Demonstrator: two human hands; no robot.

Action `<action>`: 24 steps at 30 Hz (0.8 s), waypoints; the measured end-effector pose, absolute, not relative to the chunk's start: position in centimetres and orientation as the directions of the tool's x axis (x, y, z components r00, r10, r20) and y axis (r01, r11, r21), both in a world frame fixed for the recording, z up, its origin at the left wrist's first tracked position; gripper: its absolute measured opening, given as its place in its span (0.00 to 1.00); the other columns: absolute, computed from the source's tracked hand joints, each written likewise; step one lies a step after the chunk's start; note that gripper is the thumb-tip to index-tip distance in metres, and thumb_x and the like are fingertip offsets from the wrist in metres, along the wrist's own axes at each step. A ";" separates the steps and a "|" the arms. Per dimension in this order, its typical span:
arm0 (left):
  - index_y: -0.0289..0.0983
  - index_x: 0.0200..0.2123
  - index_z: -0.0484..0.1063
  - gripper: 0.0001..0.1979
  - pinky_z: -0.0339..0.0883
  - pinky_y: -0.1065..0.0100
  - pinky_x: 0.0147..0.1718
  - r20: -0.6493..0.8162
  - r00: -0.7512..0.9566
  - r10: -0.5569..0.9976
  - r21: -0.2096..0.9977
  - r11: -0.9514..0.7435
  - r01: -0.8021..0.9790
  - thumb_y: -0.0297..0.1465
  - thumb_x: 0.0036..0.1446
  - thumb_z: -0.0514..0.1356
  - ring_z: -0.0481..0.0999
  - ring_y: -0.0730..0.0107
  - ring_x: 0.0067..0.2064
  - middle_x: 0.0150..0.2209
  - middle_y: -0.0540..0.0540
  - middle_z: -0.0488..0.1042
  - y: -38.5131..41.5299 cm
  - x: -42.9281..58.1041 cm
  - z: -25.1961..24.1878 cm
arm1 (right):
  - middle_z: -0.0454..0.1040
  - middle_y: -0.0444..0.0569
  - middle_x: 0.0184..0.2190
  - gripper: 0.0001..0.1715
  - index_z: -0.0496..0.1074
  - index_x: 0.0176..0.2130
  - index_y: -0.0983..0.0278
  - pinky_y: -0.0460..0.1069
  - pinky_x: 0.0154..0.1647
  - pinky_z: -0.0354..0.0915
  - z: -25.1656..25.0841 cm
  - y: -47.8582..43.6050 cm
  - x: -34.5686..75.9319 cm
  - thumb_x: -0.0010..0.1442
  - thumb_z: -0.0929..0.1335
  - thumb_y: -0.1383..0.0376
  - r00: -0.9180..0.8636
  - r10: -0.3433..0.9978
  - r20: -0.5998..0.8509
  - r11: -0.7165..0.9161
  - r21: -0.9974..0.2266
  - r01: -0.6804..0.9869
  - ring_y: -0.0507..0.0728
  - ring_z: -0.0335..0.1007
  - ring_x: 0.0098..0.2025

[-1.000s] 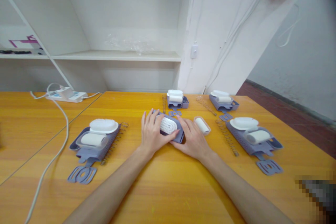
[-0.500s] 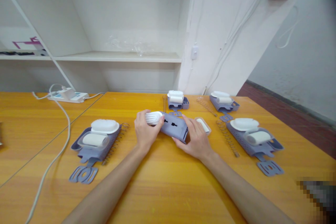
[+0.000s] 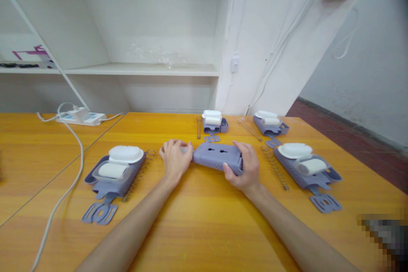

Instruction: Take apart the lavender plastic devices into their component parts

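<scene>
My right hand (image 3: 247,168) grips the right end of a grey-purple plastic housing (image 3: 216,157), thumb in front and fingers over the back. The housing lies tilted sideways, with two dark keyhole slots on its upper face and a perforated side towards me. At its left end my left hand (image 3: 176,159) is closed, its fingers bent over a pale piece (image 3: 184,149) that is mostly covered. What that piece is, I cannot make out. Behind the housing lies a flat grey-purple openwork plate (image 3: 212,139).
Similar sets of grey-purple housings with white lids and rolls stand at left (image 3: 116,170), right (image 3: 306,163), back middle (image 3: 212,121) and back right (image 3: 270,123). Coil springs (image 3: 276,170) lie beside them. A power strip (image 3: 81,117) and its white cable (image 3: 68,191) occupy the left.
The housing has shifted right and levelled out in my right hand. My left hand has moved down with its fingers curled; the white ridged piece it held no longer shows clearly. The small clear tray is out of sight.
</scene>
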State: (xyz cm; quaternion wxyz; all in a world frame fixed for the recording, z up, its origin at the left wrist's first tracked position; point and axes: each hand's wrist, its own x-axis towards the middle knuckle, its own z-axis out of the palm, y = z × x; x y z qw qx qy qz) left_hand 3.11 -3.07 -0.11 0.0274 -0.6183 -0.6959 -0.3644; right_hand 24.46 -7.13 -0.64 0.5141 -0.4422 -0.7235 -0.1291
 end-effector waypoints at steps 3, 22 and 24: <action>0.39 0.35 0.73 0.13 0.50 0.50 0.55 0.600 -0.145 0.787 0.467 -0.197 0.862 0.37 0.60 0.50 0.68 0.58 0.50 0.43 0.43 0.74 -3.6 3.2 0.2 | 0.65 0.57 0.45 0.35 0.60 0.55 0.64 0.61 0.46 0.64 -0.6 -7.1 24.5 0.49 0.67 0.57 -0.046 0.487 0.872 0.608 -0.301 0.735 0.65 0.63 0.46; 0.36 0.53 0.58 0.36 0.61 0.55 0.43 0.839 0.318 0.442 0.183 -0.779 0.600 0.47 0.44 0.64 0.71 0.56 0.43 0.43 0.39 0.72 -4.9 3.0 0.4 | 0.60 0.58 0.58 0.50 0.45 0.64 0.62 0.57 0.53 0.63 -0.5 -7.2 22.7 0.51 0.71 0.56 0.289 0.708 0.645 0.578 -0.763 0.288 0.63 0.60 0.58; 0.36 0.53 0.57 0.36 0.61 0.55 0.43 0.853 0.274 0.445 0.190 -0.753 0.630 0.46 0.45 0.65 0.70 0.55 0.45 0.45 0.38 0.71 -5.0 3.4 0.3 | 0.68 0.57 0.52 0.46 0.52 0.62 0.64 0.56 0.50 0.66 -0.1 -7.3 22.1 0.51 0.71 0.55 0.335 0.785 0.521 0.488 -0.853 0.185 0.62 0.66 0.53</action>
